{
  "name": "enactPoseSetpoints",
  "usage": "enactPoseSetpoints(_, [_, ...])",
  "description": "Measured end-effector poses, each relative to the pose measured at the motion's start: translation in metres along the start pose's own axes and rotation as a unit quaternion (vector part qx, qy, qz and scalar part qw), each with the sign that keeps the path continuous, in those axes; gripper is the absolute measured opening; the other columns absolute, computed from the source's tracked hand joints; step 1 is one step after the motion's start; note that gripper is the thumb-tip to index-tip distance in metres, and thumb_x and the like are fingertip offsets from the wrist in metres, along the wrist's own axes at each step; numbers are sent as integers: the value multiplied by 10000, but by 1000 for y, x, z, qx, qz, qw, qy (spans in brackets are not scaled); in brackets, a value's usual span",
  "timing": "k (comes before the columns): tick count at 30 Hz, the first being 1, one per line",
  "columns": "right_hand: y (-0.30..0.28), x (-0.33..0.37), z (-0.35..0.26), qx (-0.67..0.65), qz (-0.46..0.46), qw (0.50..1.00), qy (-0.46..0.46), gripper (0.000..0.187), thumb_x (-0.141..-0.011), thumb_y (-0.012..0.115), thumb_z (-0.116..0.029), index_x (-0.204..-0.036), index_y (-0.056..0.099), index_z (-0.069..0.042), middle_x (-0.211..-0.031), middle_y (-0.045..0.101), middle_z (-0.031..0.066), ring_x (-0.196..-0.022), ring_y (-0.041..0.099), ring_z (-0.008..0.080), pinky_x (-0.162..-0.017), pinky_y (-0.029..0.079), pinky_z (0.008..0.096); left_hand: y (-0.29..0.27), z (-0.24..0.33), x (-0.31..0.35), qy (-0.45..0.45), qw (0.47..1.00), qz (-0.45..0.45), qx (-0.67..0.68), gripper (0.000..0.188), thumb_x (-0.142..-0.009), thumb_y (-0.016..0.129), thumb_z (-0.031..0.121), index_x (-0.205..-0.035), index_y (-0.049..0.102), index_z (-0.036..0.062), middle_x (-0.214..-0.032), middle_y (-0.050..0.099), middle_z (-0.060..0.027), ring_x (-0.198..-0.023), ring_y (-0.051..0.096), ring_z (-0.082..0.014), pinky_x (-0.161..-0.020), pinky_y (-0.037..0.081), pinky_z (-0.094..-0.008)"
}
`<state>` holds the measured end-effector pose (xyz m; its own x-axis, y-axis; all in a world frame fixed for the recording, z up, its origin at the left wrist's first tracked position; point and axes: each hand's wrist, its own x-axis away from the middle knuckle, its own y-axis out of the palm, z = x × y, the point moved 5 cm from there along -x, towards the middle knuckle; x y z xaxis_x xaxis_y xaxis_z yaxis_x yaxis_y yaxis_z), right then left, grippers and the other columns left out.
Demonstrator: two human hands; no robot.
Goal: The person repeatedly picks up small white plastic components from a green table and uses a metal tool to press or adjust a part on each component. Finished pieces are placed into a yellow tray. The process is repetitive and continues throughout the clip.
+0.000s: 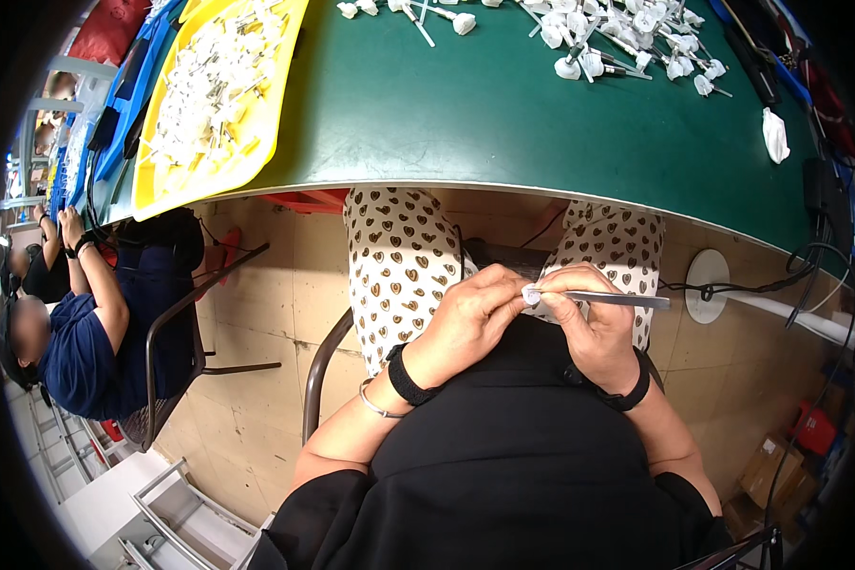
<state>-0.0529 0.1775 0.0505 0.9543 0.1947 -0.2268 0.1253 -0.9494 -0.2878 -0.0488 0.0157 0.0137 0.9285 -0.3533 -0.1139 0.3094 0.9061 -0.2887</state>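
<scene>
Above my lap, my left hand point(475, 312) pinches a small white piece point(531, 295) between its fingertips. Its exact kind is too small to tell. Right beside it, my right hand point(589, 313) is closed around a pair of grey metal tweezers point(622, 299). Their broad end sticks out to the right, while the tips are hidden among the fingers at the white piece. Both hands meet there, just short of the table's near edge.
A yellow tray point(280, 109) full of small white and metal parts stands on the green table point(427, 133) at left. Many white-capped thin tubes point(627, 38) lie at the back right, near a crumpled white tissue point(775, 135). A co-worker point(76, 351) sits at far left.
</scene>
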Motion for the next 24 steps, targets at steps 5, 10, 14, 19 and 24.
enactPoseSetpoints(5, [0, -1, -1, 13, -14, 1000, -19, 57, -915, 728, -31, -959, 704, -4, -883, 715, 108, -782, 665, 252, -703, 530, 350, 0, 0, 0, 2, 1000, 1, -2, 184, -911, 695, -10, -1093, 719, -9, -979, 680, -132, -883, 694, -307, -758, 563, -360])
enactPoseSetpoints(10, [1, -5, -7, 46, -41, 997, -54, 67, -913, 729, -27, -967, 694, -5, -886, 716, 111, -789, 670, 257, -709, 533, 353, 1, -3, 2, 3, 1000, -4, -5, 188, -912, 694, -12, -1098, 720, -7, -974, 678, -129, -880, 693, -304, -754, 559, -359])
enactPoseSetpoints(14, [1, -2, -1, 20, -27, 999, -18, 67, -918, 728, -34, -971, 693, -10, -887, 714, 103, -784, 664, 250, -709, 529, 352, 0, -3, 2, -3, 1000, -3, -1, 189, -912, 694, -15, -1099, 719, -6, -970, 677, -128, -880, 693, -301, -755, 560, -359])
enactPoseSetpoints(19, [1, 1, 3, 13, -12, 1000, 2, 55, -937, 719, -57, -964, 701, -13, -883, 711, 90, -767, 654, 233, -697, 519, 342, 0, -1, 1, 1, 1000, 6, -12, 175, -898, 726, -17, -1073, 731, -18, -981, 714, -136, -862, 703, -265, -747, 567, -328])
enactPoseSetpoints(24, [1, 1, 1, 10, -10, 1000, 22, 53, -953, 703, -67, -956, 705, -14, -873, 711, 89, -756, 652, 217, -688, 514, 332, 0, 0, 1, 5, 1000, 7, -18, 180, -896, 726, -19, -1076, 728, -17, -980, 712, -135, -859, 701, -268, -749, 568, -331])
